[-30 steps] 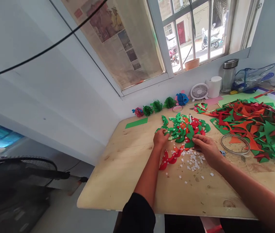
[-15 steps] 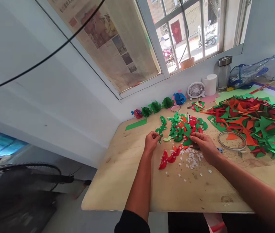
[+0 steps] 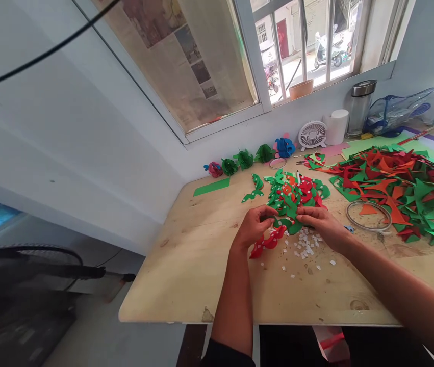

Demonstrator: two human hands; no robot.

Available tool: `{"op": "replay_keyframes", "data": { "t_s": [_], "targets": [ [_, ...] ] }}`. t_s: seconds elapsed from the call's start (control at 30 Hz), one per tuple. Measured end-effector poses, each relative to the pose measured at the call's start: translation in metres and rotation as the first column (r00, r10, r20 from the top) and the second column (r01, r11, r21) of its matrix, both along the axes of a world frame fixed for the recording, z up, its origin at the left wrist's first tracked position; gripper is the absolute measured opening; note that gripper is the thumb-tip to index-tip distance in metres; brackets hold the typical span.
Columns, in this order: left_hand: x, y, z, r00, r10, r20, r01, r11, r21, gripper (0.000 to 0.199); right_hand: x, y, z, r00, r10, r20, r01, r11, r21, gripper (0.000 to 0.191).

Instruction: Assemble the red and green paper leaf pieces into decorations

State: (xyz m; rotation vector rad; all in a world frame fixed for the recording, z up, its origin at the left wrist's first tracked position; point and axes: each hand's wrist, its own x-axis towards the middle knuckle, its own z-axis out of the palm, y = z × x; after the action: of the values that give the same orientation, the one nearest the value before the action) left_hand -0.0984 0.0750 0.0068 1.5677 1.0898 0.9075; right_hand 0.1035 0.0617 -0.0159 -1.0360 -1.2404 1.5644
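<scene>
Near the middle of the table, my left hand (image 3: 255,224) pinches the left end of a green paper piece (image 3: 286,223) dotted with small white squares. The fingers of my right hand (image 3: 322,224) are closed on the right part of green paper, close beside it. Just below my left hand lies a red paper strip (image 3: 268,243), partly covered by the hand. Behind both hands is a heap of green, red and orange cut pieces (image 3: 297,191). Separate green pieces (image 3: 254,194) lie to its left. Small white squares (image 3: 306,244) are scattered below my right hand.
A large pile of paper scraps (image 3: 400,188) covers the right side, beside a tape-like ring (image 3: 368,216). Along the wall stand folded paper ornaments (image 3: 245,159), a small white fan (image 3: 312,135) and a glass bottle (image 3: 361,109). A green strip (image 3: 211,187) lies at the back left.
My left hand has moved right, away from the separate green pieces and close to my right hand. A green piece is now between both hands. The camera view has shifted slightly.
</scene>
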Motion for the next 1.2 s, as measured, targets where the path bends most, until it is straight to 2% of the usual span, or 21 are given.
{"op": "replay_keyframes", "data": {
  "t_s": [0.1,0.2,0.3,0.37,0.53,0.6,0.67,0.8,0.97,1.1,1.2],
  "targets": [
    [0.007,-0.001,-0.004,0.996,0.022,0.085,-0.021,1.0,-0.009,0.017,-0.001,-0.001,0.001,0.998,0.022,0.055,-0.024,0.999,0.032,0.026],
    [0.015,-0.001,-0.007,0.978,0.115,0.172,-0.114,0.993,-0.018,0.017,-0.002,-0.002,0.0,0.996,-0.002,0.088,-0.001,0.999,0.043,0.022],
    [0.021,-0.001,-0.012,0.914,0.266,0.307,-0.249,0.964,-0.094,0.026,-0.002,-0.001,-0.002,0.995,-0.037,0.089,0.034,0.999,0.039,0.023],
    [0.025,-0.001,-0.014,0.867,0.335,0.369,-0.295,0.942,-0.162,0.034,-0.003,-0.002,-0.002,0.996,-0.058,0.063,0.056,0.998,0.021,0.025],
    [0.03,-0.001,-0.019,0.801,0.451,0.393,-0.37,0.89,-0.267,0.044,-0.005,-0.003,0.002,0.979,-0.206,-0.004,0.205,0.978,-0.045,0.03],
    [0.031,-0.001,-0.02,0.803,0.448,0.394,-0.349,0.888,-0.298,0.042,-0.005,-0.003,0.004,0.964,-0.261,-0.044,0.258,0.963,-0.074,0.031],
    [0.032,-0.003,-0.02,0.836,0.397,0.378,-0.279,0.902,-0.329,0.038,-0.006,-0.003,0.005,0.954,-0.286,-0.089,0.278,0.956,-0.092,0.03],
    [0.037,-0.008,-0.017,0.879,0.305,0.368,-0.169,0.919,-0.357,0.034,-0.006,-0.004,0.006,0.958,-0.257,-0.127,0.245,0.964,-0.1,0.026],
    [0.041,-0.009,-0.015,0.861,0.32,0.396,-0.186,0.921,-0.342,0.031,-0.007,-0.005,0.006,0.961,-0.268,-0.063,0.262,0.961,-0.088,0.023],
    [0.031,-0.007,-0.012,0.842,0.345,0.415,-0.219,0.921,-0.322,0.03,-0.007,-0.004,0.006,0.968,-0.245,-0.046,0.242,0.968,-0.066,0.022],
    [0.017,-0.008,-0.006,0.845,0.296,0.445,-0.15,0.93,-0.334,0.032,-0.005,-0.003,0.005,0.974,-0.226,-0.016,0.225,0.973,-0.055,0.023]
  ]
}}
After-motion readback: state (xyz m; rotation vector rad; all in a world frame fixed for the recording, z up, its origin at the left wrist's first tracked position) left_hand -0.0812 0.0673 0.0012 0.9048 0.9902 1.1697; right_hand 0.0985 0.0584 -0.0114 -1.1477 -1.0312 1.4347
